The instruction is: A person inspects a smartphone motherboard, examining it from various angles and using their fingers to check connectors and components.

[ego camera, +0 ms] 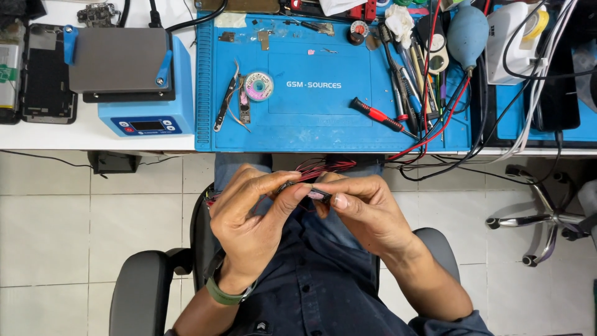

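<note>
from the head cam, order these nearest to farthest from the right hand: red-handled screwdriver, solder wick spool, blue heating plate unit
Measured from the right hand:
1. red-handled screwdriver, just above it on the mat
2. solder wick spool, mat's left part
3. blue heating plate unit, far left on the desk

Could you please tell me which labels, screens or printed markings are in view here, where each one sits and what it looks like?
Display: small dark rectangle on the front of the blue heating station, left of the mat, between round buttons.
Printed marking: white lettering at the centre of the blue work mat.
Phone: dark, opened, lying flat at the desk's far left.
Solder wick reel: round, pale label, on the mat.
</note>
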